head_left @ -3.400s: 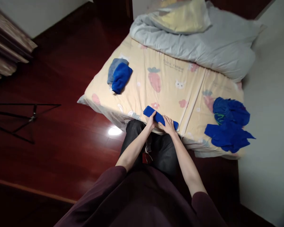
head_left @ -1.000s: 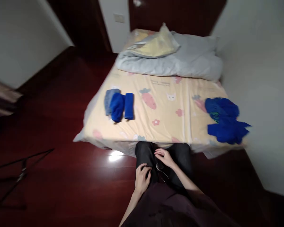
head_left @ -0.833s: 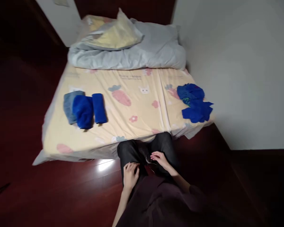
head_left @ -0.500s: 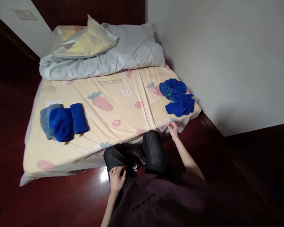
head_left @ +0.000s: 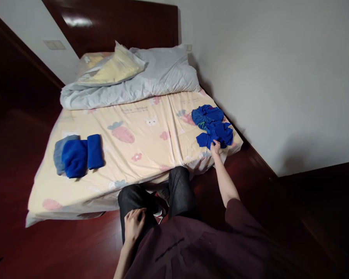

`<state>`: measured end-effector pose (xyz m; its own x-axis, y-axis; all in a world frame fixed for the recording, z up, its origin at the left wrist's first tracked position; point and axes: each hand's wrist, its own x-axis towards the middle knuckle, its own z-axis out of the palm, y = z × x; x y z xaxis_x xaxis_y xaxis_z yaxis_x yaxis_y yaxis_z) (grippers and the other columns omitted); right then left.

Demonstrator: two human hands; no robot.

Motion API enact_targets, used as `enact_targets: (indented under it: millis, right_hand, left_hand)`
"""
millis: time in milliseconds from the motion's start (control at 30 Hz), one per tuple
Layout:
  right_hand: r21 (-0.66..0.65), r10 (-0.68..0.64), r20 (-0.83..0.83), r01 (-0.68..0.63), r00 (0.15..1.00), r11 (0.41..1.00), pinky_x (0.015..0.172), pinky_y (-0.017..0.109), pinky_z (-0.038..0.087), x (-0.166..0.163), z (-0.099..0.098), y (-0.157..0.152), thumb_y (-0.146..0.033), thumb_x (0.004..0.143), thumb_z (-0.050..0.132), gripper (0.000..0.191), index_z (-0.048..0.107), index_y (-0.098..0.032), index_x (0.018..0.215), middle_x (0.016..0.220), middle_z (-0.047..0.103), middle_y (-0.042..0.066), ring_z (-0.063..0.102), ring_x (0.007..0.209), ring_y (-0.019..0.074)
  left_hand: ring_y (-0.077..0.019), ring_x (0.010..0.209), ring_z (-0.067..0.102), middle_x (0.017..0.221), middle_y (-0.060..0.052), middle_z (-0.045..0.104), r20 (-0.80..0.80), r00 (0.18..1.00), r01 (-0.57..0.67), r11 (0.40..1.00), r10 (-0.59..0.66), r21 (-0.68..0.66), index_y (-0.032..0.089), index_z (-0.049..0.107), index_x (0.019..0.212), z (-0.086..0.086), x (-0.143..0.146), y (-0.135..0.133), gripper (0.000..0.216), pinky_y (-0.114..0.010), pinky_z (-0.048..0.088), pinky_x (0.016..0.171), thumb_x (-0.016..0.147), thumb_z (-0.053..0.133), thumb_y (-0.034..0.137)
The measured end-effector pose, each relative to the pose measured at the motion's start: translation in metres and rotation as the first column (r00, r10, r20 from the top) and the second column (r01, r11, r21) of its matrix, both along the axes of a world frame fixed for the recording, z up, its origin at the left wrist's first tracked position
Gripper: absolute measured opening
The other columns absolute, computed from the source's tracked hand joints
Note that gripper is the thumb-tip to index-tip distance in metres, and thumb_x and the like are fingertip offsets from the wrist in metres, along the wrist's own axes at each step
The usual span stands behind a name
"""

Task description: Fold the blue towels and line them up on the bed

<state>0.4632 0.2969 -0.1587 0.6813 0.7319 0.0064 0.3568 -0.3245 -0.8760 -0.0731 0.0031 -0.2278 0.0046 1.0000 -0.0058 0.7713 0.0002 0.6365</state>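
Observation:
My right hand reaches onto the bed, its fingers closed at the near edge of a crumpled blue garment; the fingertips are partly hidden. Just behind, touching it, a second bunched blue garment shows a little green print. My left hand lies on my left thigh with the fingers stretched out and holds nothing. Toward the left side of the bed lie a folded grey cloth, a folded blue cloth partly over it, and a narrow folded blue cloth alongside.
Under the cloths is a bed with a yellow sheet printed with carrots and flowers. A rolled-back grey quilt lies by the dark headboard. A white wall runs along the right, and my knees face the bed's front edge.
My right hand has moved forward from the bed's edge to the near blue garment and closed on it. My left hand stays on my thigh. The view has tilted up slightly.

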Motion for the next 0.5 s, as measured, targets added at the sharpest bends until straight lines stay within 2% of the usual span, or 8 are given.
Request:
enact_targets:
  millis: [67, 100, 167, 200, 333, 400, 500]
  right_hand:
    - [0.090, 0.149, 0.101, -0.159, 0.984, 0.983, 0.125, 0.041, 0.041, -0.026, 0.008, -0.005, -0.021, 0.093, 0.052, 0.047, 0.075, -0.009, 0.131, 0.144, 0.064, 0.021, 0.058, 0.137, 0.0271]
    - [0.141, 0.251, 0.162, -0.274, 0.954, 0.951, 0.125, 0.039, 0.042, -0.043, 0.012, -0.010, -0.022, 0.096, 0.051, 0.045, 0.076, -0.011, 0.131, 0.142, 0.064, 0.019, 0.058, 0.137, 0.0263]
    - [0.218, 0.470, 0.231, -0.516, 0.852, 0.828, 0.124, 0.038, 0.044, -0.088, 0.019, -0.027, -0.024, 0.101, 0.050, 0.042, 0.077, -0.015, 0.131, 0.138, 0.067, 0.016, 0.060, 0.135, 0.0251]
    - [0.250, 0.547, 0.242, -0.596, 0.801, 0.763, 0.123, 0.039, 0.045, -0.114, 0.023, -0.038, -0.025, 0.103, 0.050, 0.040, 0.079, -0.016, 0.130, 0.136, 0.068, 0.015, 0.062, 0.133, 0.0251]
    - [0.326, 0.784, 0.249, -0.812, 0.568, 0.485, 0.118, 0.037, 0.051, -0.219, 0.039, -0.098, -0.029, 0.108, 0.053, 0.036, 0.079, -0.023, 0.132, 0.135, 0.070, 0.010, 0.066, 0.129, 0.0224]
    - [0.358, 0.858, 0.257, -0.868, 0.446, 0.344, 0.115, 0.034, 0.054, -0.258, 0.049, -0.127, -0.027, 0.109, 0.051, 0.037, 0.077, -0.027, 0.136, 0.138, 0.069, 0.008, 0.067, 0.129, 0.0201]
    - [0.397, 0.888, 0.306, -0.894, 0.344, 0.210, 0.118, 0.036, 0.053, -0.287, 0.066, -0.155, -0.024, 0.110, 0.050, 0.039, 0.075, -0.029, 0.138, 0.141, 0.070, 0.006, 0.066, 0.134, 0.0200]
  left_hand:
    - [-0.0328, 0.102, 0.075, 0.103, -0.008, 0.082, 0.099, 0.995, -0.036, 0.999, 0.034, 0.013, 0.026, 0.078, 0.099, 0.008, 0.010, 0.009, 0.033, -0.050, 0.057, 0.097, 0.095, 0.053, 0.048]
    - [-0.0327, 0.104, 0.075, 0.106, -0.009, 0.081, 0.146, 0.988, -0.046, 0.998, 0.041, 0.032, 0.026, 0.078, 0.102, 0.015, 0.018, 0.017, 0.032, -0.049, 0.059, 0.096, 0.094, 0.055, 0.048]
    - [-0.0322, 0.110, 0.074, 0.116, -0.011, 0.079, 0.217, 0.976, -0.046, 0.995, 0.025, 0.091, 0.025, 0.075, 0.113, 0.032, 0.039, 0.037, 0.033, -0.049, 0.060, 0.099, 0.094, 0.058, 0.047]
    - [-0.0320, 0.114, 0.073, 0.122, -0.012, 0.077, 0.244, 0.970, -0.035, 0.991, 0.003, 0.126, 0.024, 0.073, 0.120, 0.044, 0.051, 0.049, 0.036, -0.049, 0.060, 0.102, 0.094, 0.061, 0.047]
    - [-0.0341, 0.139, 0.061, 0.149, -0.019, 0.062, 0.311, 0.944, 0.019, 0.959, -0.110, 0.282, 0.020, 0.058, 0.145, 0.094, 0.095, 0.101, 0.064, -0.052, 0.055, 0.114, 0.089, 0.074, 0.047]
    - [-0.0331, 0.137, 0.062, 0.145, -0.019, 0.064, 0.353, 0.927, -0.001, 0.941, -0.126, 0.338, 0.019, 0.057, 0.145, 0.116, 0.104, 0.120, 0.065, -0.051, 0.055, 0.114, 0.088, 0.075, 0.043]
    - [-0.0289, 0.118, 0.072, 0.126, -0.014, 0.073, 0.396, 0.912, -0.055, 0.926, -0.106, 0.374, 0.019, 0.064, 0.133, 0.136, 0.097, 0.131, 0.052, -0.044, 0.061, 0.101, 0.085, 0.072, 0.036]
